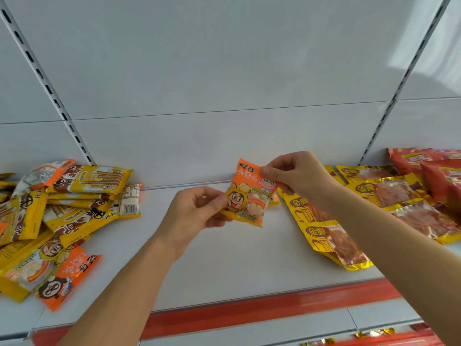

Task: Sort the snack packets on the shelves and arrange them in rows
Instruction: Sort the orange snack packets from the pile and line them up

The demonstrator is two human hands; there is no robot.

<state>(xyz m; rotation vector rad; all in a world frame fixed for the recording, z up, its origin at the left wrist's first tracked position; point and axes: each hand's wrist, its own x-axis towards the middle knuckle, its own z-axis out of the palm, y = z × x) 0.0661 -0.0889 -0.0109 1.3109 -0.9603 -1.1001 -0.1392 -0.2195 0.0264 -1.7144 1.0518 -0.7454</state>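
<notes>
Centrally, a small orange snack packet (250, 193) is held above the white shelf (224, 258), lifted off its surface and tilted, with its printed front turned toward the camera. It is pinched at its lower-left edge, at about 8 o'clock, by the thumb and fingers of the left hand (194, 211), and at its upper-right corner, at about 2 o'clock, by the thumb and forefinger of the right hand (296, 174). Both forearms are seen reaching up from the 6 o'clock side of the view. At 9 o'clock from the held packet, a loose heap of yellow packets (82, 196) is spread on the shelf, with orange cartoon packets (59, 275) lying at its near edge. At 3 o'clock, gold packets with clear windows (331, 236) are laid overlapping, and beyond them, toward 2 o'clock, red packets (434, 171) are stacked against the back panel. A red price strip (249, 310) is fixed along the shelf's front edge.
</notes>
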